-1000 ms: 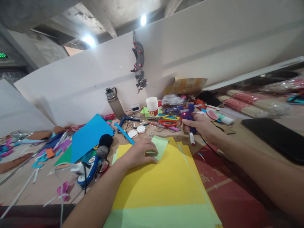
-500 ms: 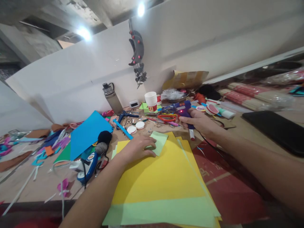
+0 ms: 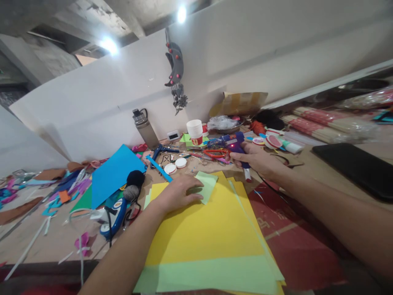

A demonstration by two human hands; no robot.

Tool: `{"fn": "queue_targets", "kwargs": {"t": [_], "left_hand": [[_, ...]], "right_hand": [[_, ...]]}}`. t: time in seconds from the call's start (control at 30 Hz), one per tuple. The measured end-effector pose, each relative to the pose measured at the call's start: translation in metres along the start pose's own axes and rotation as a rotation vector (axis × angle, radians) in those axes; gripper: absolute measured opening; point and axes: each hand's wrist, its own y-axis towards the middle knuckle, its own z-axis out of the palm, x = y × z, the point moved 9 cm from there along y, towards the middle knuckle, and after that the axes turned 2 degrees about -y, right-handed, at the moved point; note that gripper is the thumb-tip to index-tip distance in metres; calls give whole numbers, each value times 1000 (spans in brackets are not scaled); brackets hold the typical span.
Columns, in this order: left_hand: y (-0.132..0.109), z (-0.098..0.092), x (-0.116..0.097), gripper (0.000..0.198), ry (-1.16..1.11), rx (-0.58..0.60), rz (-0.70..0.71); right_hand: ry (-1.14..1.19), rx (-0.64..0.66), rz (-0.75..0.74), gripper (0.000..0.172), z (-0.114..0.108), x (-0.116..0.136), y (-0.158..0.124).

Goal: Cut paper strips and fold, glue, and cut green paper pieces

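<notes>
My right hand (image 3: 256, 157) is wrapped round the handle of a purple-and-blue hot glue gun (image 3: 236, 140), which has a small red light glowing on its side. The gun points left, over the tools at the back of the table. My left hand (image 3: 181, 192) rests on a small folded-looking piece of light green paper (image 3: 208, 184), thumb and fingers apart. Under that hand lies a yellow sheet (image 3: 202, 235), on top of larger light green sheets (image 3: 208, 274). The fingertips partly hide the small green piece.
Blue card (image 3: 115, 176), yarn balls (image 3: 135, 178) and a blue-and-white device with a cable (image 3: 113, 217) lie left. Behind stand a bottle (image 3: 145, 129) and stacked paper cups (image 3: 195, 130). White lids (image 3: 175, 165) lie nearer. At right are a black phone-like slab (image 3: 353, 168) and wrapped sticks (image 3: 319, 125).
My right hand and the glue gun have shifted very slightly left. My left hand stays on the small green paper, with a slightly wider gap showing between thumb and fingers.
</notes>
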Motion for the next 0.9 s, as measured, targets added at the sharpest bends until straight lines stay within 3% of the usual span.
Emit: {"fn": "queue_targets", "kwargs": {"t": [0.2,0.37,0.47,0.6,0.9], "left_hand": [[10,7,-4,54,72,-38,-99],[18,10,-4,32,133,-107,-194],[22,8,1,30,186,-145,-299],[26,7,-2,24,216,-148,-317],[17,6,15,12,-52,-189,-344]], "right_hand": [[-15,1,5,39,2,2,-1],[-15,-3,21,37,4,2,-1],[-13,14,20,37,6,2,-1],[-19,23,-13,36,7,5,-1],[-86,9,-26,32,4,6,-1]]}}
